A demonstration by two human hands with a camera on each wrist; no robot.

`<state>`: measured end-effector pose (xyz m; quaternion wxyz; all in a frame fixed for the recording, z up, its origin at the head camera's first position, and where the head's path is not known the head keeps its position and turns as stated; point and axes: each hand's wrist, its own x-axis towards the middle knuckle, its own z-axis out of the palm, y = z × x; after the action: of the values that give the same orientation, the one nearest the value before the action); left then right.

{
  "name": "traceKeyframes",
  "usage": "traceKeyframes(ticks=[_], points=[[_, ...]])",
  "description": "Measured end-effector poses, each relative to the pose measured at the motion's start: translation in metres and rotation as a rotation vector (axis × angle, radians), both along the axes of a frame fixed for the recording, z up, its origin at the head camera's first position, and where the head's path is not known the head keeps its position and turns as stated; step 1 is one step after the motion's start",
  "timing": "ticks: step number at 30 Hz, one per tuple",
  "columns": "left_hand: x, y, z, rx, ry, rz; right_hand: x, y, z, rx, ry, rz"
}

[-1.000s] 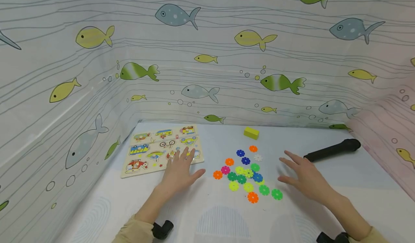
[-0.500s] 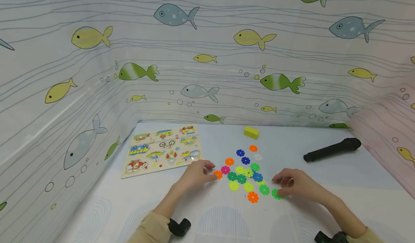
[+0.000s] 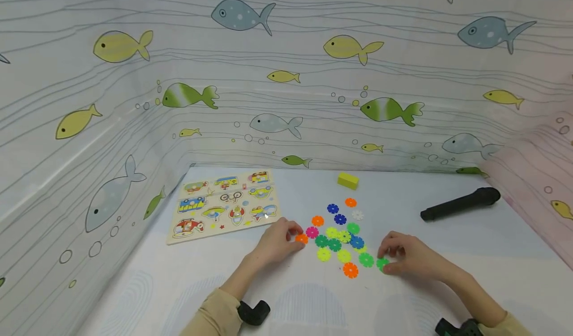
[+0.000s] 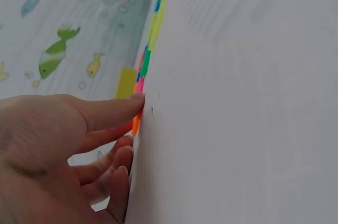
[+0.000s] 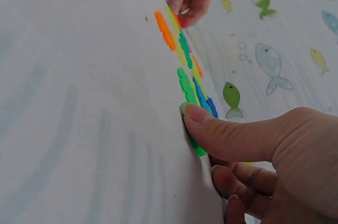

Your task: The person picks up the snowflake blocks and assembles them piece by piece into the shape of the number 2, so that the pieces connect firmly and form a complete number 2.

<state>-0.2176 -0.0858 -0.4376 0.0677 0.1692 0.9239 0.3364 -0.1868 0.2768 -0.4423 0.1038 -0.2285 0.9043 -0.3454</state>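
Observation:
My left hand (image 3: 275,241) has its thumb and index finger at the edges of an orange notched plastic disc (image 3: 302,239), which lies at the left of a loose group of discs. In the left wrist view the thumb covers part of that disc. On the other side, my right hand (image 3: 414,257) pinches a bright green notched disc (image 3: 382,263) at the group's right end. The right wrist view shows the thumb over the green disc's edge, with the index finger mostly hidden. Between the hands lie several flat discs, among them a yellow disc (image 3: 324,254) and a pink disc (image 3: 312,232).
A wooden picture puzzle board (image 3: 228,204) lies at the back left. Behind the discs sits a yellow block (image 3: 348,180). A black microphone (image 3: 461,204) rests at the right. A fish-printed curtain (image 3: 286,92) borders the table (image 3: 309,306).
Both hands came down to the table; the left moved right from above the puzzle board to the orange disc. The right reached the green disc, and the fingers of both hands curled in.

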Motion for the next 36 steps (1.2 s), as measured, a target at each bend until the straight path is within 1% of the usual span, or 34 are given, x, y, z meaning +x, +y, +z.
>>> traceKeyframes(ticks=[6,11,14,20,23,27,29,30,33,35,36], points=[[0.001,0.001,0.0,0.017,-0.02,0.005,0.0,0.0,-0.001,-0.008,-0.015,-0.008],[0.002,0.002,0.0,0.039,-0.014,0.003,0.001,0.0,-0.001,-0.024,-0.019,-0.015],[0.002,0.001,0.0,0.05,-0.016,0.0,0.001,0.0,-0.001,-0.032,-0.023,-0.001],[0.002,0.0,0.0,0.052,-0.023,-0.004,0.001,-0.001,-0.002,-0.035,-0.065,-0.004],[0.002,-0.001,-0.002,0.054,-0.029,-0.001,0.0,-0.002,-0.003,-0.026,-0.067,-0.016],[0.001,-0.001,-0.002,0.088,-0.04,0.012,-0.002,-0.006,0.001,-0.006,-0.043,-0.068],[0.0,-0.001,-0.001,0.139,-0.056,0.017,-0.002,-0.01,0.007,-0.015,-0.041,-0.113],[-0.002,0.0,0.0,0.185,-0.07,0.018,-0.003,-0.014,0.01,-0.031,-0.046,-0.135],[-0.005,0.001,0.005,0.372,-0.13,0.025,-0.006,-0.024,0.024,-0.109,-0.038,-0.205],[-0.006,0.004,0.011,0.506,-0.167,0.037,-0.009,-0.029,0.033,-0.184,-0.033,-0.256],[-0.007,0.007,0.015,0.557,-0.179,0.04,-0.011,-0.032,0.037,-0.228,-0.043,-0.28]])
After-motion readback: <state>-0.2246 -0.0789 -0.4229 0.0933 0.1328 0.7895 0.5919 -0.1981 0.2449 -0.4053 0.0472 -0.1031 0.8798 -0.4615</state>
